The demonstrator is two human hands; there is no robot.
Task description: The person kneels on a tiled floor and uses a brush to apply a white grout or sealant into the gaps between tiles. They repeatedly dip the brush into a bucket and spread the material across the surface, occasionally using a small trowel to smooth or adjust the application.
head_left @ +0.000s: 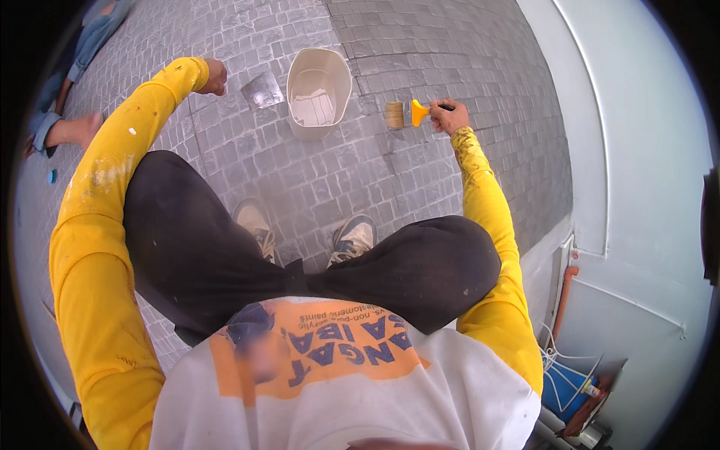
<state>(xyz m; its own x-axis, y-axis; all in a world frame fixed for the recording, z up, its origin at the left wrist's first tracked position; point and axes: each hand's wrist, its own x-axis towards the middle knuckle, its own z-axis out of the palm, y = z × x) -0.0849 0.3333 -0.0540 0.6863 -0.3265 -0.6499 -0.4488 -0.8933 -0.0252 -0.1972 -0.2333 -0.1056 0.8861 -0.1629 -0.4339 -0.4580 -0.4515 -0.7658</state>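
My right hand (450, 116) is closed round the dark end of a paintbrush (407, 114) with a yellow handle, a metal band and wide tan bristles. The brush points left, above the paving. To its left stands an off-white plastic bucket (320, 129) with a little pale liquid at the bottom. My left hand (215, 77) hangs beyond my left knee, its fingers curled in, with nothing visible in them. Between that hand and the bucket is a shiny, wet-looking patch (262, 91) on the paving.
Grey block paving (300, 180) spreads under me, darker toward the right. A pale wall (637, 187) with thin pipes runs along the right side. An orange pipe (566, 289) and a blue container (562, 386) stand by it. At the far left another person's bare foot (79, 131) shows.
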